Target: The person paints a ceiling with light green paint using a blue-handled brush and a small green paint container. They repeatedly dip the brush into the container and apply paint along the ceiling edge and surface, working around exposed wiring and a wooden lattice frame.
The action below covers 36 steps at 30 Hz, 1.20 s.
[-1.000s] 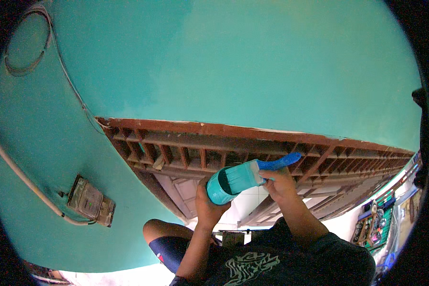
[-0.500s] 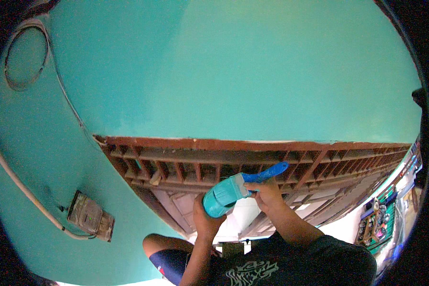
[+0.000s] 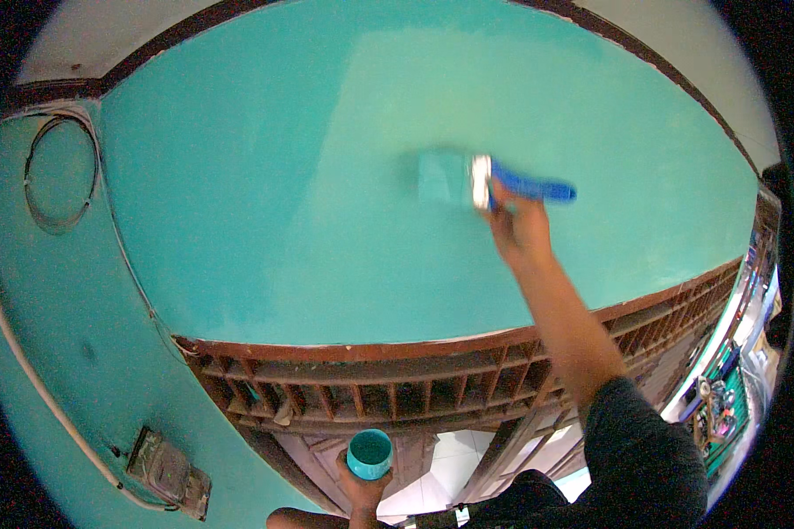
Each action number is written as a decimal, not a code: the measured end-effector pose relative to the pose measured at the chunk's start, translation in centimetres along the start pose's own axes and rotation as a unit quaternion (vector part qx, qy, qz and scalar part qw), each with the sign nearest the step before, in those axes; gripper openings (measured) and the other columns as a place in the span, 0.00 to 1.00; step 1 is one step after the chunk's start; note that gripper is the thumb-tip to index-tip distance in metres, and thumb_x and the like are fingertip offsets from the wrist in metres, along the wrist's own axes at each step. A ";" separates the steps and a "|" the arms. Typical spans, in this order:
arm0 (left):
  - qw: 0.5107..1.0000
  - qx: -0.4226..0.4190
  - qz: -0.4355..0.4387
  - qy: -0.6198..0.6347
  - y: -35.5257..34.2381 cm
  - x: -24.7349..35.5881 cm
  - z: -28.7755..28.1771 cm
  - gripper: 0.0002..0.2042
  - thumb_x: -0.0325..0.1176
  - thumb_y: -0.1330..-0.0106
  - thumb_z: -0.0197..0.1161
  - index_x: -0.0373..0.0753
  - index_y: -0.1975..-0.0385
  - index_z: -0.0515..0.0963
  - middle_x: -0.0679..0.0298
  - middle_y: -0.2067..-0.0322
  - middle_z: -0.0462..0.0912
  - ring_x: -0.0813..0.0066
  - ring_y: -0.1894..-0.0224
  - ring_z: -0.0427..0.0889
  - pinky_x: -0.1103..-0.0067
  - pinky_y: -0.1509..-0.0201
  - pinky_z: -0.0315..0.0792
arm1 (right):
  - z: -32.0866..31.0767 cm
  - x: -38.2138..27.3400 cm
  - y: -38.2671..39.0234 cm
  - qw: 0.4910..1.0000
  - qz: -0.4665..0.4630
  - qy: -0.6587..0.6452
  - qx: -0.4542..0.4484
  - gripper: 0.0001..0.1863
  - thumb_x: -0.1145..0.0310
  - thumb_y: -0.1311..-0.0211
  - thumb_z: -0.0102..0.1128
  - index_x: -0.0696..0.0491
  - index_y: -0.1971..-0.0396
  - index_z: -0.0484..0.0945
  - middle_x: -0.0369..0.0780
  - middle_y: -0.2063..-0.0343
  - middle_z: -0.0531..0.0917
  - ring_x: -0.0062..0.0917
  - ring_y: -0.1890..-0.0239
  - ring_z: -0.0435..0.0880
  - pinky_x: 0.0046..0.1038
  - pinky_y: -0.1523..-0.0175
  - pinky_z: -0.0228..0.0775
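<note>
My right hand point(image 3: 520, 226) is raised at the teal wall point(image 3: 397, 282), its fingers closed round a wide paintbrush point(image 3: 538, 186) with a blue handle and a pale metal band. The brush's bristle end points left at the wall and is smeared by motion; whether it touches cannot be told. Low in the view, my left hand point(image 3: 360, 488) grips a round teal paint cup point(image 3: 370, 455) from beneath and the side. The cup's open top faces up, with teal paint inside.
A brown slatted wooden vent frame point(image 3: 428, 392) runs beneath the wall. On the left wall are a coiled cable point(image 3: 28, 176), a pale conduit point(image 3: 35, 381) and a dirty electrical box point(image 3: 161, 467). Shelves with assorted goods point(image 3: 719, 419) stand at far right.
The brush has left the cup's mouth and risen to the wall in my right hand. My left hand has lowered the cup and turned it upright. The view has tilted upward.
</note>
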<state>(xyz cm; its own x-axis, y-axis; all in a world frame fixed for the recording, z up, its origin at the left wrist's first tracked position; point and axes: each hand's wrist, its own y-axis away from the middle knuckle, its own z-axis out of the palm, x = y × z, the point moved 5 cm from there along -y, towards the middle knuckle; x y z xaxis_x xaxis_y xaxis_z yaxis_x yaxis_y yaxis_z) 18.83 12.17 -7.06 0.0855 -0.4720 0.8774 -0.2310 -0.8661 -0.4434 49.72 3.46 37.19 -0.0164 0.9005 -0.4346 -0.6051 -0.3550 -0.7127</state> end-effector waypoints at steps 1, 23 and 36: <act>0.999 0.012 0.018 0.045 -0.1 0.0 0.0 0.45 0.29 0.70 0.80 0.37 0.46 0.61 0.54 0.54 0.75 0.58 0.51 0.77 0.66 0.47 0.72 | 1.2 -0.9 -2.7 0.999 -0.007 0.053 0.009 0.19 0.79 0.43 0.59 0.51 0.52 0.69 0.38 0.56 0.78 0.28 0.53 0.79 0.39 0.50 0.76; 0.997 0.003 -0.062 0.045 -0.8 -1.2 -0.4 0.44 0.27 0.72 0.79 0.36 0.48 0.63 0.55 0.54 0.75 0.58 0.52 0.77 0.67 0.46 0.71 | 12.2 10.1 8.2 0.564 -0.395 0.520 -0.505 0.13 0.63 0.48 0.59 0.58 0.69 0.79 0.49 0.71 0.81 0.44 0.72 0.80 0.44 0.62 0.74; 0.996 0.059 -0.012 0.068 -1.6 -3.3 -1.0 0.44 0.26 0.72 0.77 0.35 0.48 0.62 0.53 0.54 0.75 0.57 0.51 0.76 0.66 0.46 0.70 | 21.5 -0.7 -8.3 0.432 -0.619 0.618 -0.221 0.20 0.69 0.57 0.66 0.51 0.59 0.81 0.42 0.59 0.84 0.36 0.60 0.84 0.35 0.57 0.77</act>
<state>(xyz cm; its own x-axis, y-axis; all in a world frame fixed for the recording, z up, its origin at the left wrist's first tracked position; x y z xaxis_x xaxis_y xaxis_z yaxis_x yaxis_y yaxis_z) 17.91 15.32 -9.03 -0.0433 -0.4310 0.9013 -0.1145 -0.8940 -0.4331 37.68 11.16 55.23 0.7044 -0.2559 0.6621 0.6738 -0.0525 -0.7371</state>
